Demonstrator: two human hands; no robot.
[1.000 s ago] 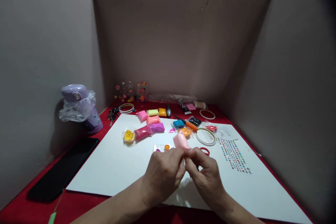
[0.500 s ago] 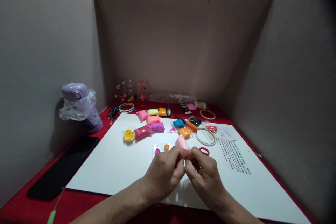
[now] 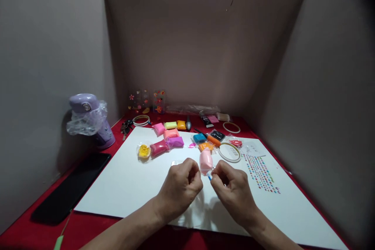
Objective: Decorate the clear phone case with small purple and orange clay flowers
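Observation:
A clear packet of light pink clay hangs between my two hands over the white board. My left hand is closed beside the packet's lower left edge; whether its fingertips hold the wrapper is hidden. My right hand is pinched at the packet's lower right corner. A small blue-and-white bit shows by its fingertips. Part of a clear case shows behind my left hand.
Several clay packets, such as the magenta one, lie farther back. Yellow clay sits at left, a hoop and gem stickers at right. A purple bottle and black phone are far left.
My hands have moved slightly apart. The pink packet has tipped more upright and a blue-and-white bit now shows near my right fingertips. My left hand now covers more of the clear case.

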